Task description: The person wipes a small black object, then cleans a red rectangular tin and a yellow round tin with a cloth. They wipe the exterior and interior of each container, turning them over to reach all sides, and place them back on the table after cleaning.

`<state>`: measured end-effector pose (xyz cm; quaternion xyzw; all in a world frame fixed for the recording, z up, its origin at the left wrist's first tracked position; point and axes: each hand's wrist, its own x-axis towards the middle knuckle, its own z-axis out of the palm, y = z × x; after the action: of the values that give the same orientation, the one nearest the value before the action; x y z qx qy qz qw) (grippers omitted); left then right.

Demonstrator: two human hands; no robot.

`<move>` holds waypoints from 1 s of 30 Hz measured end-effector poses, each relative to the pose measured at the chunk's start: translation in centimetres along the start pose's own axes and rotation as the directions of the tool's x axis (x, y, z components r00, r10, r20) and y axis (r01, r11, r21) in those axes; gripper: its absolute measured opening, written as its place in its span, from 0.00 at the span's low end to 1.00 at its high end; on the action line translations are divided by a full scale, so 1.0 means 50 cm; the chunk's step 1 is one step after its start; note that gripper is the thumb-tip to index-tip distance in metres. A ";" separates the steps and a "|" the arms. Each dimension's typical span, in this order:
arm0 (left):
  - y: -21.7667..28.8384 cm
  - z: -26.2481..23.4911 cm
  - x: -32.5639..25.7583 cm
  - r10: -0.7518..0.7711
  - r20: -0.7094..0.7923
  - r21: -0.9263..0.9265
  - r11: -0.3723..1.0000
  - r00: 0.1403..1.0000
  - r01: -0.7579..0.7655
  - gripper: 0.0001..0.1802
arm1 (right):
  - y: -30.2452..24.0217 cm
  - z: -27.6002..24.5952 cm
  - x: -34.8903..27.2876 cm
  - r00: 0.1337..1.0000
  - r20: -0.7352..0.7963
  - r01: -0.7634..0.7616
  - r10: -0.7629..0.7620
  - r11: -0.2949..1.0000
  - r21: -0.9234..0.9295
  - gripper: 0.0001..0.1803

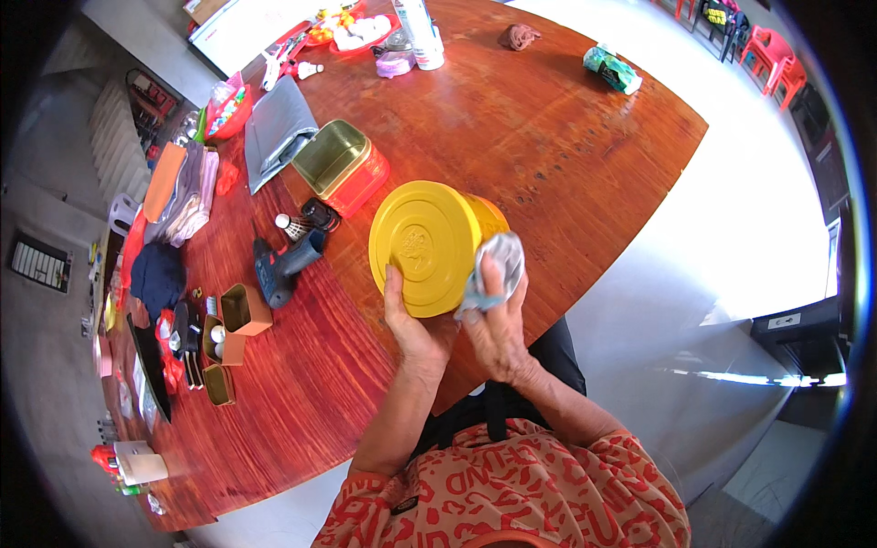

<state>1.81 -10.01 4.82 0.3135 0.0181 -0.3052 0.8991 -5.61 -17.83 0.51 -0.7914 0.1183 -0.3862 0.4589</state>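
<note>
A round yellow tub (429,242) with a flat, embossed lid is held above the near edge of the wooden table, tilted so its lid faces left and up. My left hand (416,324) grips it from below, the thumb lying on the lid. My right hand (498,333) is closed on a crumpled grey-white cloth (501,265), which presses against the tub's right side. The tub hides most of my left fingers. Just beyond it stands an open red tin (356,173) with a gold-coloured inside.
Left of the tub, a blue-black power drill (283,269) lies near a shuttlecock (292,226). Several small open boxes (245,310) stand farther left. A grey plastic bag (274,132) rests behind the drill. At the far side are a white canister (422,41) and a green packet (612,70).
</note>
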 end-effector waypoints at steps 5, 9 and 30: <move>-0.026 0.010 -0.014 0.029 -0.079 0.028 0.999 0.996 -0.027 0.35 | 0.004 0.002 0.005 0.992 -0.078 0.094 -0.100 0.993 -0.069 0.33; -0.031 -0.002 -0.023 -0.167 -0.030 0.030 0.985 0.985 0.168 0.40 | 0.019 -0.021 0.060 0.986 -0.133 -0.078 0.096 0.987 0.138 0.25; -0.014 -0.022 0.019 0.173 -0.156 0.083 0.983 0.973 -0.161 0.33 | 0.052 -0.042 -0.027 0.962 0.187 -0.236 0.198 0.949 0.211 0.13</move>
<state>2.36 -10.33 3.33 0.3688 0.0540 -0.2023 0.9056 -7.59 -19.88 -1.69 -0.7435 0.1211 -0.2783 0.5959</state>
